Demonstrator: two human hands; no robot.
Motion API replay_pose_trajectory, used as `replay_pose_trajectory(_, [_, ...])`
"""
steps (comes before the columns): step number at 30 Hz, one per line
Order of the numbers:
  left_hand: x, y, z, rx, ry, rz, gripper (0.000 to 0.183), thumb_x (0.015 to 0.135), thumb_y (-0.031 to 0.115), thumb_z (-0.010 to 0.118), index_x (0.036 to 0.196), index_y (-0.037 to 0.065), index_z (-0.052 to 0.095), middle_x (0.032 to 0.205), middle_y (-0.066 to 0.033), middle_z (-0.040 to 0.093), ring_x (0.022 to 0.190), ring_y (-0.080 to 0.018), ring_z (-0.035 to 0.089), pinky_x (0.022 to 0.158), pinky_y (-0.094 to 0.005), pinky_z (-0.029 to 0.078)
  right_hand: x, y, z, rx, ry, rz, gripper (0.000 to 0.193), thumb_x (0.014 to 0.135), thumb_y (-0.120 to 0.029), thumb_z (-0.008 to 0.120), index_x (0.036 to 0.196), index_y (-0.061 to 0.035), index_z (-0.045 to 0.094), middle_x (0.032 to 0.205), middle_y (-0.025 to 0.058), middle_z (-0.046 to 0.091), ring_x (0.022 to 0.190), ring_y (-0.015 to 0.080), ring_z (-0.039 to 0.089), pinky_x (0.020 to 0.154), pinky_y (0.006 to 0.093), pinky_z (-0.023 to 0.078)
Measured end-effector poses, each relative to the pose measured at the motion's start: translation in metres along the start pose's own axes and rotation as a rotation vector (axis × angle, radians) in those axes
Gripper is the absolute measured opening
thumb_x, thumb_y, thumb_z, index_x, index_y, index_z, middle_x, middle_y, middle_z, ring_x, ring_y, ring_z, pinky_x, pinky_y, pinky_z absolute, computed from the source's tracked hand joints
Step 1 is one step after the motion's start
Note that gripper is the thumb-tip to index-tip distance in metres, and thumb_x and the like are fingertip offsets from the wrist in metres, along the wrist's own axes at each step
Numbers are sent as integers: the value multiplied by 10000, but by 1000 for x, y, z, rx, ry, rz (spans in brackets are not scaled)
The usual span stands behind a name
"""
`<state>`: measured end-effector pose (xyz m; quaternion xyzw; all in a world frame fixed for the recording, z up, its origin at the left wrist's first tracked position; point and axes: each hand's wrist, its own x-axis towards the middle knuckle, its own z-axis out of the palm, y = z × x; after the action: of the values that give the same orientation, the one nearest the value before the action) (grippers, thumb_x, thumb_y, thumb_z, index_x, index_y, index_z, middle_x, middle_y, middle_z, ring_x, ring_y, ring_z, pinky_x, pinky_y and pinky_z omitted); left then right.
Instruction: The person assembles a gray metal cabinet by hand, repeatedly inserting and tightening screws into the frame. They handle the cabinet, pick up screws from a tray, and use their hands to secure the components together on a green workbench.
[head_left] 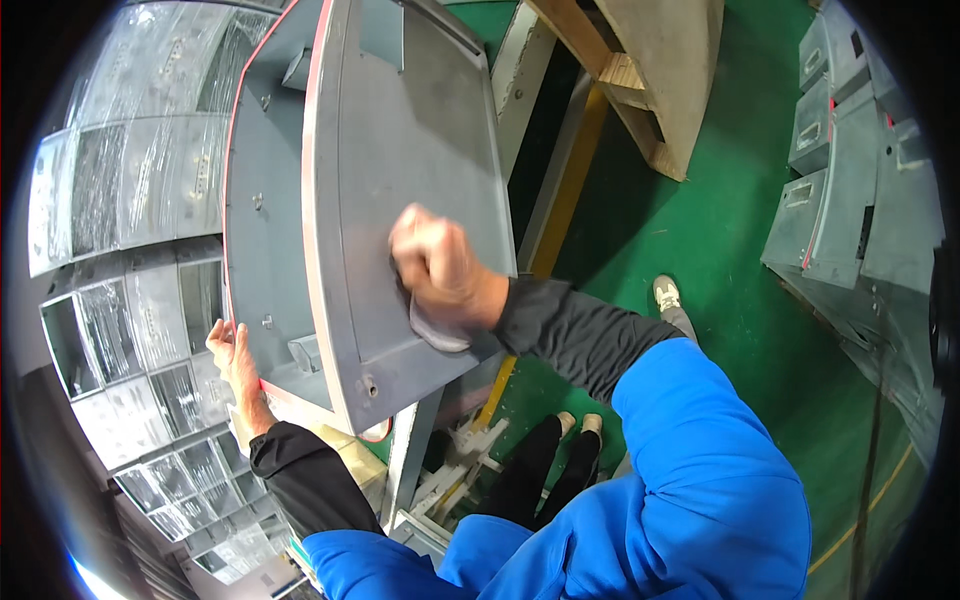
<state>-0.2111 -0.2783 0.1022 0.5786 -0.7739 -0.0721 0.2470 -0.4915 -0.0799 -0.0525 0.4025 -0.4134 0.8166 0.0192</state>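
A large grey sheet-metal cabinet (425, 150) with a pink-red edge strip stands tilted in front of me, its open inside (270, 215) facing left. My left hand (237, 365) is wrapped round the lower left rim of the cabinet. On the flat outer panel my right hand (440, 262), slightly blurred, is closed in a fist over a rounded greyish pad (440, 333). The pad lies against the panel near its lower end, partly hidden under the hand. Below it, a small round hole (371, 388) shows near the panel's corner.
Stacks of grey metal boxes (150, 190), some wrapped in clear film, fill the left. More grey cabinets (840, 190) stand at the right. A wooden frame (650, 90) rises at the top over the green floor (740, 210). Shoes (667, 293) show on the floor.
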Motion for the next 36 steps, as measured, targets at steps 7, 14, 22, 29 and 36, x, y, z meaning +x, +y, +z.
replay_pose_trajectory(7, [17, -21, 6, 151, 29, 43, 503, 828, 309, 631, 1247, 92, 455, 1184, -76, 565, 1083, -229, 534, 956, -348, 376, -95, 60, -101, -380, 27, 641, 116, 911, -128, 416, 1005, -61, 413, 839, 147, 522, 752, 270, 529, 710, 356, 447])
replay_pose_trajectory(14, [13, -12, 0, 66, -11, -3, 503, 842, 293, 625, 1256, 78, 438, 1212, -84, 558, 1117, -219, 528, 976, -331, 365, -234, -14, -110, 249, -41, 1118, 137, 962, -233, 364, 938, -98, 366, 765, -25, 319, 694, 79, 302, 651, 220, 301])
replay_pose_trajectory(22, [10, -8, 0, -61, -24, -12, 464, 868, 232, 601, 1258, 59, 418, 1223, -113, 535, 1147, -200, 494, 989, -326, 354, -221, -27, -56, 481, -29, 1158, 520, 903, -602, 346, 976, -88, 317, 838, 20, 328, 751, 110, 301, 710, 258, 323])
replay_pose_trajectory(29, [26, -31, -3, -165, -64, 39, 462, 880, 183, 600, 1261, 40, 381, 1222, -141, 498, 1132, -195, 479, 980, -310, 363, -205, -21, -53, 660, 249, 1266, 186, 977, -328, 408, 959, -143, 413, 863, -59, 406, 829, 62, 392, 786, 242, 346])
replay_pose_trajectory(36, [37, -46, -6, -155, -95, 61, 468, 875, 183, 610, 1247, 37, 366, 1184, -129, 498, 1101, -193, 480, 971, -312, 365, -215, -11, -46, 757, 241, 1235, 326, 962, -402, 421, 987, -78, 392, 927, -15, 396, 901, 78, 372, 931, 285, 324])
